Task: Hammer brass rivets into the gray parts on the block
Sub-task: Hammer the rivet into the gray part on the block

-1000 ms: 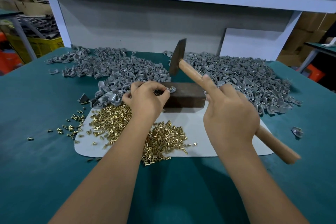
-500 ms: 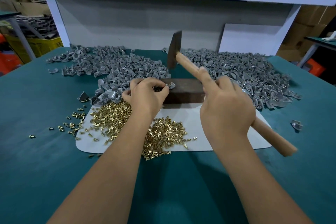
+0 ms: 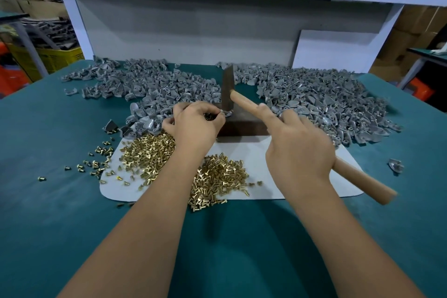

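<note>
A dark metal block (image 3: pixel 244 126) stands at the back of a white mat (image 3: pixel 261 191). My left hand (image 3: pixel 193 126) pinches a small gray part (image 3: pixel 227 112) on the block's left top corner, with a few rivets cupped in its palm. My right hand (image 3: pixel 300 150) grips the wooden handle of a hammer (image 3: pixel 244 101), index finger stretched along it. The dark hammer head (image 3: pixel 228 89) stands just above the gray part on the block. Brass rivets (image 3: pixel 147 152) lie heaped on the mat, partly hidden under my left forearm.
Large piles of gray parts (image 3: pixel 321 104) cover the green table behind and beside the block, left pile (image 3: pixel 150 84) too. Loose rivets (image 3: pixel 96 164) scatter left of the mat. One gray part (image 3: pixel 395 166) lies alone at the right. A white shelf frame stands behind.
The hammer head rose a little, then came down toward the gray part on the block. My left hand stayed pinching the part.
</note>
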